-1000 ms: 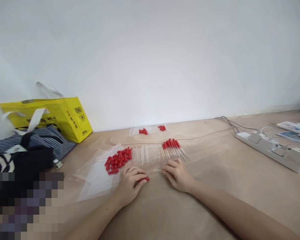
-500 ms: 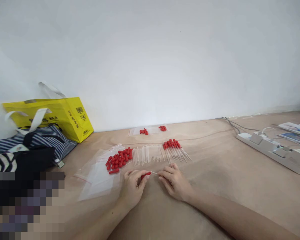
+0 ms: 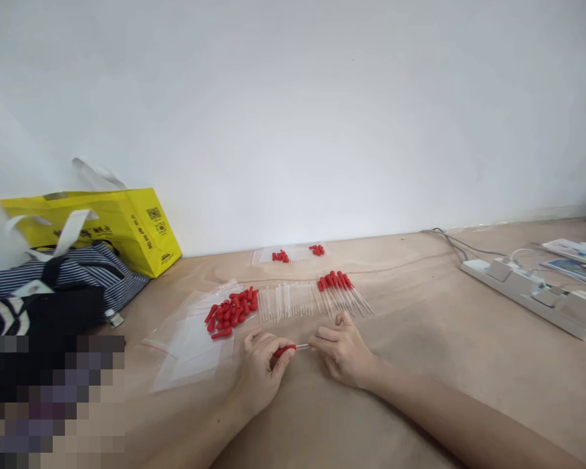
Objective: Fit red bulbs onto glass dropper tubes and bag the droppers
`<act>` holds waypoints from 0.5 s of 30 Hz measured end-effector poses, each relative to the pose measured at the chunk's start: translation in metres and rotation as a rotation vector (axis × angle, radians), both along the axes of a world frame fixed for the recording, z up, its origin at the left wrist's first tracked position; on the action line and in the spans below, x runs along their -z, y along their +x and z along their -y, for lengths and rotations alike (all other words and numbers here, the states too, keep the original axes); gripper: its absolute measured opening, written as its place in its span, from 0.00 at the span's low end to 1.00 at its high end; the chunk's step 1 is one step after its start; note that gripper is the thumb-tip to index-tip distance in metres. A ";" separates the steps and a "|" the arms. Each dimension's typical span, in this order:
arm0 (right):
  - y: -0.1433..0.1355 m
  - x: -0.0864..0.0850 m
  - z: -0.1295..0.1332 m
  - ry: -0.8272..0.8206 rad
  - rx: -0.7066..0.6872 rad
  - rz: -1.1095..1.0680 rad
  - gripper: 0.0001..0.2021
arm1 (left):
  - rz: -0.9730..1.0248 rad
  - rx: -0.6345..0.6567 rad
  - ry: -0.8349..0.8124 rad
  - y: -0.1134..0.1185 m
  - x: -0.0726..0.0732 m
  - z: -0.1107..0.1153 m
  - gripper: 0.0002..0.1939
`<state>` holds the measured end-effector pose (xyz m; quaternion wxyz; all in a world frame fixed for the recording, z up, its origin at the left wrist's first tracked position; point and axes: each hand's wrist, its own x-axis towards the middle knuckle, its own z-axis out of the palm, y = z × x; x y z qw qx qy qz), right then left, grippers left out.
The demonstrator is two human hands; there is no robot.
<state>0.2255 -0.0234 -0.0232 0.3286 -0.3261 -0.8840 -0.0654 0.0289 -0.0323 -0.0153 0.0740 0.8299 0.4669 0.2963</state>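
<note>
- Head view: a pale wall (image 3: 322, 130) rises behind a brown tabletop (image 3: 420, 319).
- A yellow bag (image 3: 159, 251) stands at the left against the wall, with a striped bag (image 3: 127, 280) in front of it.
- A white power strip (image 3: 532, 296) lies at the right, with adapters plugged in.
- Clear plastic bags (image 3: 190, 365) lie flat to the left of the hands.
- Left hand (image 3: 262, 370): thumb and fingers are pinched together on a red rubber bulb; the grip is narrow.
- Right hand (image 3: 340, 352): fingertips are closed on the right end of a thin clear tube.
- Capped tubes (image 3: 344, 299), each with a red top, fan out beyond the right hand.
- Loose tubes (image 3: 286, 301) lie side by side, left of the capped group.
- A pile of red bulbs (image 3: 232, 311) rests on the plastic bags.
- The held tube (image 3: 301, 346) bridges the hands, its left end meeting the bulb's mouth; insertion depth cannot be told.
- The held bulb (image 3: 285, 350) is partly hidden by the left fingers.
</note>
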 end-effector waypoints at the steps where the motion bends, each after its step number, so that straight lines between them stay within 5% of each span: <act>1: -0.001 0.000 0.000 0.010 -0.002 -0.005 0.11 | -0.009 0.007 0.020 0.000 -0.001 0.001 0.10; 15: -0.006 -0.001 0.003 -0.038 -0.049 0.000 0.11 | -0.091 0.102 0.140 0.002 -0.003 0.005 0.08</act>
